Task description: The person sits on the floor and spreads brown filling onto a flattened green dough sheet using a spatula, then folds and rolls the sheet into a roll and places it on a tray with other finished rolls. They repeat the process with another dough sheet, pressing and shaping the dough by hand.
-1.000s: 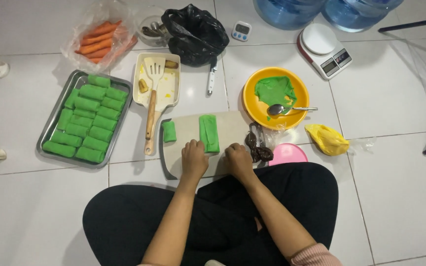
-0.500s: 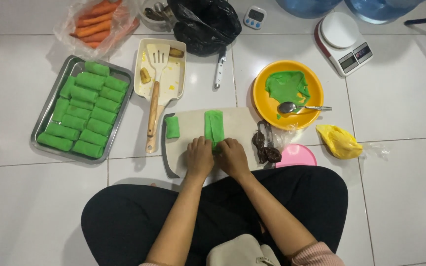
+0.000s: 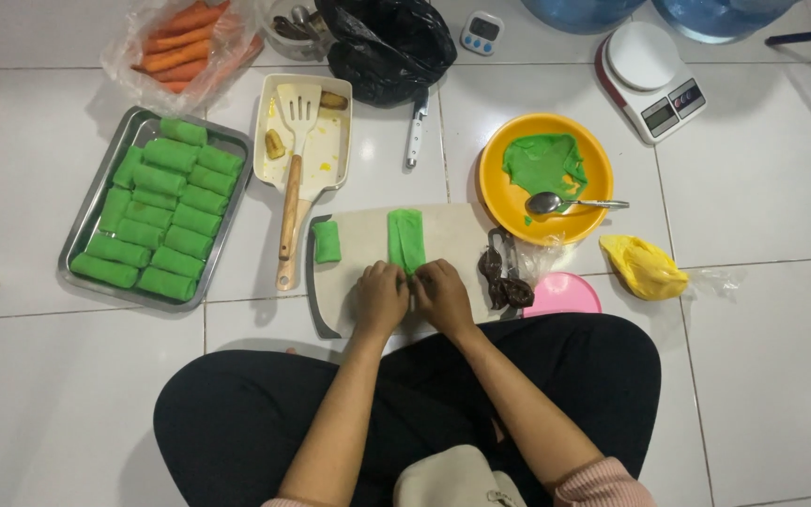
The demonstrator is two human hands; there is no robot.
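I sit cross-legged on a white tiled floor. My left hand and my right hand are side by side on a pale cutting board. Both pinch the near end of a folded green crepe that lies lengthwise on the board. A finished green roll rests on the board's left part. A metal tray at the left holds several green rolls.
A yellow bowl with green batter and a spoon stands beyond the board. A white dish with a wooden-handled spatula, a bag of carrots, a black bag, a kitchen scale, a pink lid and a yellow cloth lie around.
My hands have drawn closer together at the near end of the green crepe. The view has shifted slightly, with the board nearer the middle.
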